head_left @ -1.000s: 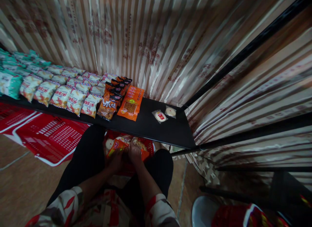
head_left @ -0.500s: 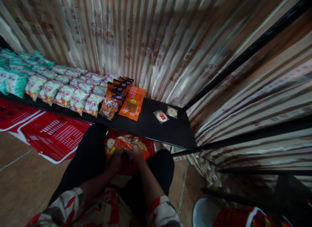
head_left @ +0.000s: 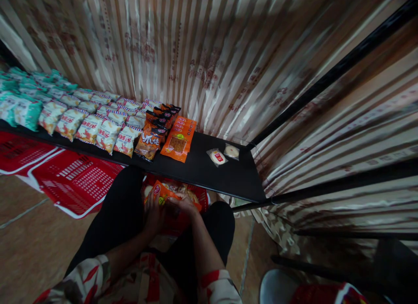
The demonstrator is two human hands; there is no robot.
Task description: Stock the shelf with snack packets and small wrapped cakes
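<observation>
Between my knees, an orange snack packet (head_left: 166,192) is held tilted over a red basket (head_left: 207,201). My left hand (head_left: 154,213) supports the packet's left side, fingers lying along it. At the packet's middle, my right hand (head_left: 186,204) grips it with thumb and fingers. Part of the packet is hidden behind both hands. Below it, other wrapped snacks show dimly in the basket. On the black shelf (head_left: 209,177) ahead lies a flat orange packet (head_left: 178,139), with two round wrapped cakes (head_left: 217,157) to its right.
Dark-orange snack bags (head_left: 149,140), white snack bags (head_left: 87,129) and teal bags (head_left: 27,113) stand in rows along the shelf. Red baskets (head_left: 78,177) sit under it at left. Black metal bars (head_left: 326,86) and a striped curtain (head_left: 209,55) border the right and back.
My left hand's fingers have straightened along the orange packet, and the packet has turned a little, showing more of its front. My right hand has shifted slightly on it. The shelf goods are unchanged.
</observation>
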